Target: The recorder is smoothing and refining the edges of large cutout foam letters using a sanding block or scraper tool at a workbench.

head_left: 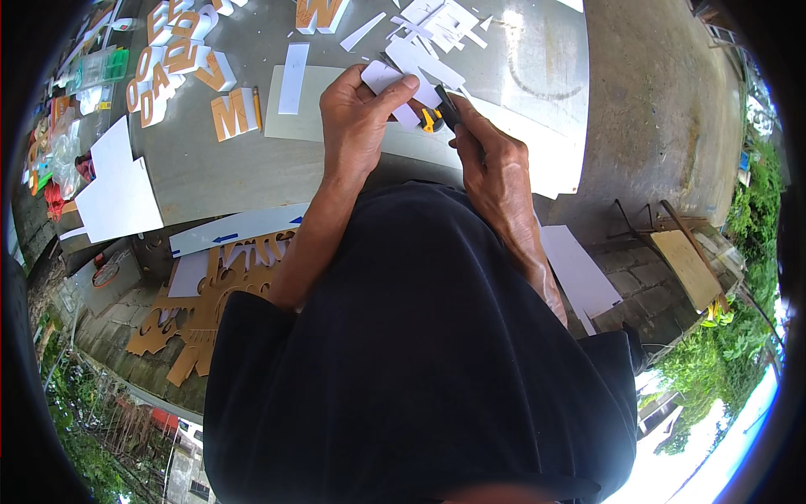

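Think of the view as a clock with its middle at the center. Near 12 o'clock, two bare hands work over a big grey table (231, 172) with a smooth, shiny top. The left hand (357, 113) pinches a small white piece (379, 78) between its thumb and fingers, up above the table. The right hand (493, 151) has its fingers curled around a black-and-yellow tool, which looks like a cutter knife (447, 109), though the blade is hard to see. The knife is just beside the white piece, on its 4 o'clock side.

Under the hands lies a long pale sheet (302, 130), with a white strip (293, 80) on it near 11 o'clock. White scraps (445, 23) sit in a messy heap at 12 o'clock. Between 10 and 11 o'clock are block letters (212, 73) with brown faces and white sides, and a pencil (257, 107) touches or nearly touches one.

Between 9 and 10 o'clock, a big white sheet (122, 185) lies at the table's edge. Lower, between 8 and 9, is brown cardboard (201, 315) full of cut holes. At 2 o'clock is a grey concrete floor (659, 109). Green leaves (714, 370) grow at 4 o'clock, in bright daylight.
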### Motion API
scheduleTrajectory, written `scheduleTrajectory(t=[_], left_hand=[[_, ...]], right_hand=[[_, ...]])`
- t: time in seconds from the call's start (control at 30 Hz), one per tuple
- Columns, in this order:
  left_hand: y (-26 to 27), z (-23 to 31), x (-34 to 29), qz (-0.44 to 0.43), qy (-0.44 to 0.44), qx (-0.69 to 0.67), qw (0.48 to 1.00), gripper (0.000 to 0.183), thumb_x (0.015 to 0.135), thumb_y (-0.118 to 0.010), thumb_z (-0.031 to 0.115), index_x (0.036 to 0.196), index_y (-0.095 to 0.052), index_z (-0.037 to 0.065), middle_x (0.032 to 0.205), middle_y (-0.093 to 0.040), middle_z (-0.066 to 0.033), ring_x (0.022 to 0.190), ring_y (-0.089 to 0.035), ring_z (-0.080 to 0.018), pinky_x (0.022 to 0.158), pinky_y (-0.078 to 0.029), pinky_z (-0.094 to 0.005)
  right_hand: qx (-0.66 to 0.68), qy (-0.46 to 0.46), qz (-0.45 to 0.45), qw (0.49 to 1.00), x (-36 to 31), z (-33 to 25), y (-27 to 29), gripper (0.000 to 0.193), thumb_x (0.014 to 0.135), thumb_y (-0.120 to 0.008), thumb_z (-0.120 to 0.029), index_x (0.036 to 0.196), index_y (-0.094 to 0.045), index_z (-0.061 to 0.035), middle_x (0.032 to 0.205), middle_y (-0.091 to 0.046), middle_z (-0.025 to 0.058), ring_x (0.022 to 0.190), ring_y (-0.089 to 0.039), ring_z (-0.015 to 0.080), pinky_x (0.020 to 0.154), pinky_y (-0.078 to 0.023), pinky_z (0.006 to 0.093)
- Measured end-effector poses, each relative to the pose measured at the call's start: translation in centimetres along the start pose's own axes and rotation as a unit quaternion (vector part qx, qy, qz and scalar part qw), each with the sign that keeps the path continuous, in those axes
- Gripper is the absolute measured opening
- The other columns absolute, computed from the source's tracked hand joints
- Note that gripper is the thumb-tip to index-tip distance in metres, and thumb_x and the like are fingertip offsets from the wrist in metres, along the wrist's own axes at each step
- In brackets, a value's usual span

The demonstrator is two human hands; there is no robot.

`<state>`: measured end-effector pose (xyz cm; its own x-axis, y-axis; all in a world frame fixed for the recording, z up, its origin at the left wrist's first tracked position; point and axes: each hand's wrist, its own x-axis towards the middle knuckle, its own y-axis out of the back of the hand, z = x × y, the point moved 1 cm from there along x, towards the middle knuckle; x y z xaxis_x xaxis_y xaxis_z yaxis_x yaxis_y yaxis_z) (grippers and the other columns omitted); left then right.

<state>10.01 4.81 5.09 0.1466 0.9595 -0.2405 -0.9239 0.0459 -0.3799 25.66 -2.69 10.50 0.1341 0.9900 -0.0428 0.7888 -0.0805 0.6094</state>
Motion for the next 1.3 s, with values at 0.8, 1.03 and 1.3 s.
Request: scheduleTrajectory(t=[0.8,1.03,1.3], left_hand=[[-1.6,-0.5,-1.1,0.019,-0.039,-0.053,0.998,0.023,0.083,-0.076,-0.001,0.104,-0.069,-0.005,0.092,-0.073,-0.0129,0.078,-0.072,-0.0173,0.072,-0.061,-0.0295],[-1.5,-0.7,-1.2,0.011,-0.037,-0.038,0.999,0.020,0.083,-0.076,-0.001,0.101,-0.069,-0.004,0.089,-0.073,-0.0116,0.074,-0.070,-0.0148,0.067,-0.057,-0.0270],[-1.7,-0.7,-1.2,0.022,-0.041,-0.060,0.997,0.018,0.084,-0.075,-0.001,0.101,-0.069,-0.005,0.089,-0.073,-0.0115,0.073,-0.070,-0.0146,0.066,-0.057,-0.0271]], right_hand=[[0.040,-0.025,0.008,0.999,-0.3,-0.7,-1.8,0.036,0.097,-0.055,0.000,0.132,-0.057,0.0067,0.089,-0.071,0.0241,0.076,-0.073,0.0291,0.068,-0.056,0.0392],[0.051,0.006,0.028,0.998,0.2,-0.3,-1.9,0.035,0.095,-0.057,0.002,0.130,-0.059,0.0048,0.092,-0.072,0.0232,0.074,-0.073,0.0257,0.065,-0.057,0.0367],[0.066,-0.018,0.026,0.997,-0.6,-0.2,-2.3,0.036,0.096,-0.054,0.003,0.132,-0.057,0.0058,0.093,-0.071,0.0225,0.074,-0.073,0.0253,0.066,-0.058,0.0361]])
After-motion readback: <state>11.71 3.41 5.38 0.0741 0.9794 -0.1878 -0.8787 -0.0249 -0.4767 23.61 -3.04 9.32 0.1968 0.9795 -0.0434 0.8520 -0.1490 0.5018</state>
